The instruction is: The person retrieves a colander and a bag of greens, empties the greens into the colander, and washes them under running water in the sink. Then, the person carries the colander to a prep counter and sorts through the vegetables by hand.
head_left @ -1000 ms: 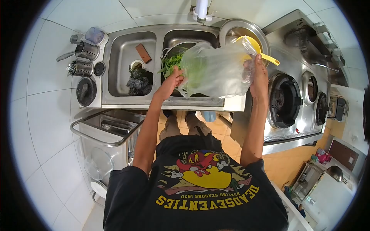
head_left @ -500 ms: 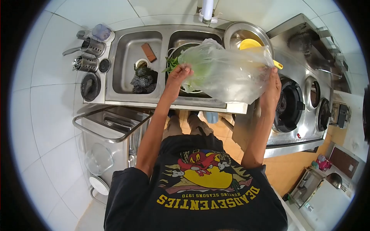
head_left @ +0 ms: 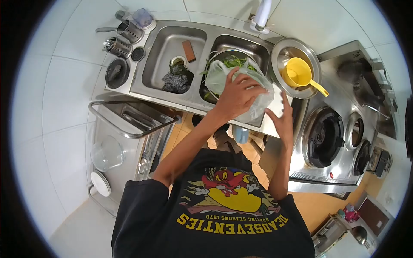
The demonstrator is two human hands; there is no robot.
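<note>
A thin, clear plastic bag (head_left: 218,78) is bunched over the right sink basin. My left hand (head_left: 240,95) lies across it with curled fingers, closed on its plastic. Just right of the bag is my right hand (head_left: 282,120), thumb and fingers spread, with nothing visible in it. Below the bag, green leafy vegetables (head_left: 234,58) sit in a round vessel in the basin. The bag and my left hand hide much of them.
The left sink basin (head_left: 155,64) holds a brown block (head_left: 188,50) and dark scrubbing mesh (head_left: 178,81). At right, a yellow dipper (head_left: 297,72) rests in a metal bowl (head_left: 278,48), near a gas burner (head_left: 323,136). A faucet (head_left: 261,16) stands behind.
The bag was stretched wide between both hands; now it is bunched up. My left hand has moved right across it, and my right hand has come off its far end. The view has shifted.
</note>
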